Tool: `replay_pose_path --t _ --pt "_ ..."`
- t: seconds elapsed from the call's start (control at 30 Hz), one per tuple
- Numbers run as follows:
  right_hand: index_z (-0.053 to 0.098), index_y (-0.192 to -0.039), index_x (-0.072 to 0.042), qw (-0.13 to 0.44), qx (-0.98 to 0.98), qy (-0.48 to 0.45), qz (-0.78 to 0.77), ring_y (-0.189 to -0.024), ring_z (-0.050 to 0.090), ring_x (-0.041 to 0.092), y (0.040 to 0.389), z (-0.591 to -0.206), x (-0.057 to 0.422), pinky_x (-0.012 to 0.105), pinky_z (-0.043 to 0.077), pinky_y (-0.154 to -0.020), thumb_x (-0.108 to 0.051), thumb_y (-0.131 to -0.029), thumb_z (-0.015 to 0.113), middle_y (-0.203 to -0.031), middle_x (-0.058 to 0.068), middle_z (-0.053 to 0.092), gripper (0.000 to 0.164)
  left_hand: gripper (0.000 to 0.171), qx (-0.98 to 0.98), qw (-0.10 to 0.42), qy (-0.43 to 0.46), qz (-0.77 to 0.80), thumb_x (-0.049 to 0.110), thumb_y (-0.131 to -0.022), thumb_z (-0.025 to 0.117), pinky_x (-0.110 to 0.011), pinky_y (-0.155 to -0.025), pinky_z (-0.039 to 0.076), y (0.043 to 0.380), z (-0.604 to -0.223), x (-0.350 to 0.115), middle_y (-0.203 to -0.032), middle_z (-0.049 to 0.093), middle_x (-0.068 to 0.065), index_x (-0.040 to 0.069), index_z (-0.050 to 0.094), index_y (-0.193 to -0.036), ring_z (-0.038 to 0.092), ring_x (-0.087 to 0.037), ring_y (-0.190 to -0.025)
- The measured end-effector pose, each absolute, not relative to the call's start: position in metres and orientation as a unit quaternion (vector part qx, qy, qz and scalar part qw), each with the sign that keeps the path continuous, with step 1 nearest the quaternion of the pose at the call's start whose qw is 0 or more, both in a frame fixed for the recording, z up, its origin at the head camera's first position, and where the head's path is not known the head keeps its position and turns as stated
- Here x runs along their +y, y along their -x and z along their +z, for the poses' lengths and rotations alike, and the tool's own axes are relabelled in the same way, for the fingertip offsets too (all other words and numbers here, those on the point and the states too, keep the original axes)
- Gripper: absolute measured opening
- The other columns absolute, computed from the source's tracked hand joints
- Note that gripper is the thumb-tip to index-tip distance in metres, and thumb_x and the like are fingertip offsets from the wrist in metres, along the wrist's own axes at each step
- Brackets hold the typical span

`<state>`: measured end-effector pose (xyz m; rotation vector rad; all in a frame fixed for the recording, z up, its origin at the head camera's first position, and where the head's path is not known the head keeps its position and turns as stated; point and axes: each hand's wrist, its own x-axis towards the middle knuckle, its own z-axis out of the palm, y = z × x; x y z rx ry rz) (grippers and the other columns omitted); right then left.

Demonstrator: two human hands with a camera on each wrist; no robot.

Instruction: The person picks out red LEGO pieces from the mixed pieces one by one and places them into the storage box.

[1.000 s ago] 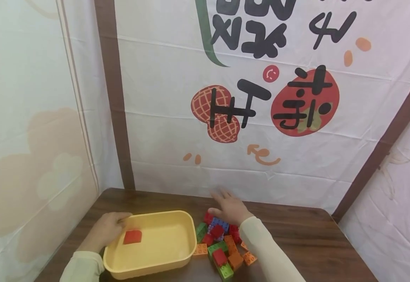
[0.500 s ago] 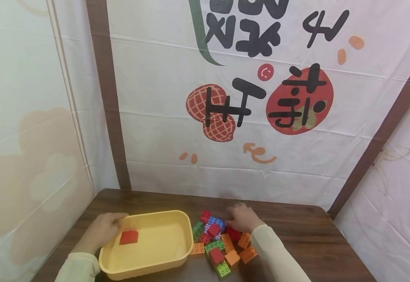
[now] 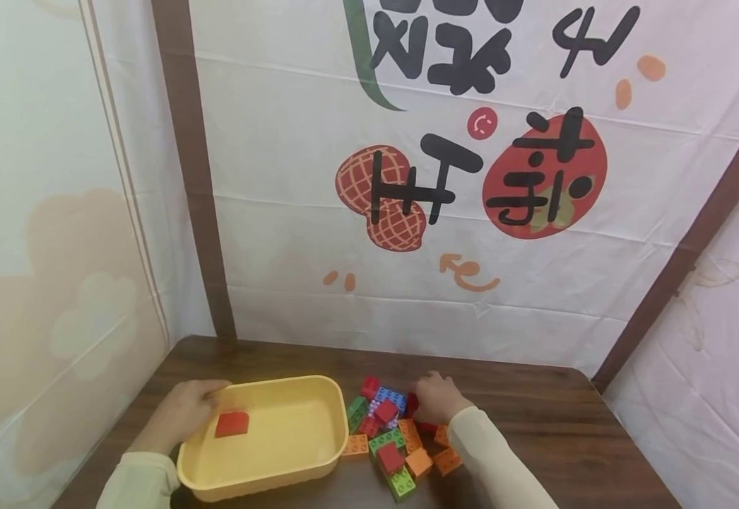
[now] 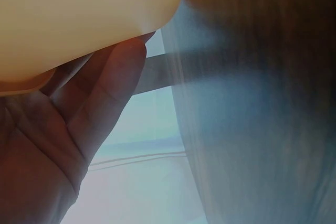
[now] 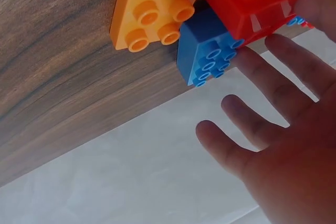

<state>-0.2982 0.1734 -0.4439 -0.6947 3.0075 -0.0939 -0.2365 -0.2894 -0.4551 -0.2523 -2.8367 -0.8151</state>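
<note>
My left hand (image 3: 181, 413) grips the left end of a yellow plastic basin (image 3: 261, 483). In the left wrist view, its fingers (image 4: 107, 90) lie along the basin's outer wall. A flat red piece (image 3: 232, 424) sits inside the basin, near that hand. At the far right side of a brick pile, my right hand (image 3: 441, 397) pinches a red toy brick (image 5: 252, 6). Its thumb is on one side and two fingertips are on the other; the remaining fingers are spread. A blue brick (image 5: 202, 51) and an orange brick (image 5: 152, 6) lie right beside the red one.
Green (image 3: 400, 485), orange (image 3: 419, 463), red and blue (image 3: 391, 399) bricks are heaped right of the basin, some stacked. They rest on a dark wooden table (image 3: 554, 431). A printed white cloth (image 3: 318, 322) hangs behind the table's back edge.
My right hand has come down from above the far end of the pile and shifted right, onto the red brick. My left hand stays on the basin.
</note>
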Motion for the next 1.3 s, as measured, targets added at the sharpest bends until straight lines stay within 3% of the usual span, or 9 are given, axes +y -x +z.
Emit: replay_pose_path --t 0.17,0.37,0.5,0.67,0.97,1.13,1.3 --pt "0.075 -0.105 -0.011 0.010 0.972 0.233 -0.029 -0.114 0.056 0.038 0.301 -0.446 0.175 0.065 0.045 -0.096 -0.026 -0.079 0.086 -0.099 0.005 0.070 0.032 0.035 -0.952 0.088 0.087 -0.280 0.001 -0.090 0.059 -0.045 -0.073 0.050 0.237 -0.455 -0.288 -0.115 0.070 -0.022 -0.001 0.071 -0.122 0.058 -0.024 -0.081" --pt "0.070 -0.124 -0.011 0.022 0.973 0.222 -0.060 -0.105 0.059 0.033 0.302 -0.444 0.178 0.059 0.048 -0.096 -0.029 -0.083 0.081 -0.111 0.011 0.065 0.046 0.035 -0.952 0.084 0.088 -0.280 0.001 -0.090 0.059 -0.046 -0.075 0.051 0.239 -0.455 -0.287 -0.115 0.069 -0.022 -0.001 0.070 -0.123 0.059 -0.025 -0.082" --pt "0.071 -0.120 -0.012 -0.001 0.968 0.236 -0.088 -0.093 0.059 0.027 0.303 -0.435 0.179 0.049 0.055 -0.087 -0.030 -0.088 0.075 -0.109 0.011 0.061 0.037 0.035 -0.952 0.087 0.089 -0.278 0.001 -0.090 0.059 -0.045 -0.073 0.050 0.240 -0.454 -0.288 -0.114 0.070 -0.022 -0.001 0.071 -0.122 0.058 -0.024 -0.081" --pt "0.067 -0.114 -0.014 -0.024 0.959 0.246 -0.139 -0.082 0.055 0.020 0.304 -0.427 0.178 0.043 0.056 -0.079 -0.029 -0.090 0.072 -0.099 0.003 0.056 0.029 0.033 -0.952 0.096 0.094 -0.274 0.001 -0.089 0.060 -0.045 -0.072 0.050 0.241 -0.453 -0.287 -0.113 0.070 -0.023 -0.001 0.072 -0.120 0.058 -0.025 -0.079" --pt "0.058 -0.111 -0.012 -0.020 0.940 0.256 -0.224 -0.080 0.054 0.016 0.307 -0.425 0.167 0.032 0.052 -0.071 -0.026 -0.086 0.076 -0.092 -0.005 0.055 0.034 0.033 -0.952 0.095 0.090 -0.276 0.002 -0.090 0.059 -0.052 -0.078 0.052 0.242 -0.455 -0.290 -0.114 0.069 -0.024 -0.001 0.072 -0.120 0.061 -0.026 -0.084" --pt "0.057 -0.111 -0.012 -0.009 0.929 0.256 -0.267 -0.081 0.055 0.017 0.306 -0.421 0.160 0.033 0.051 -0.069 -0.023 -0.088 0.074 -0.093 -0.004 0.057 0.031 0.033 -0.953 0.089 0.086 -0.277 0.002 -0.091 0.060 -0.052 -0.079 0.052 0.240 -0.455 -0.291 -0.115 0.069 -0.024 -0.001 0.071 -0.121 0.060 -0.026 -0.084" --pt "0.063 -0.121 -0.018 -0.018 0.928 0.252 -0.272 -0.094 0.055 0.020 0.302 -0.413 0.152 0.040 0.053 -0.081 -0.023 -0.091 0.068 -0.106 -0.001 0.058 0.030 0.033 -0.953 0.090 0.085 -0.275 0.002 -0.090 0.059 -0.047 -0.074 0.051 0.239 -0.454 -0.291 -0.114 0.069 -0.024 -0.002 0.071 -0.121 0.058 -0.026 -0.081"
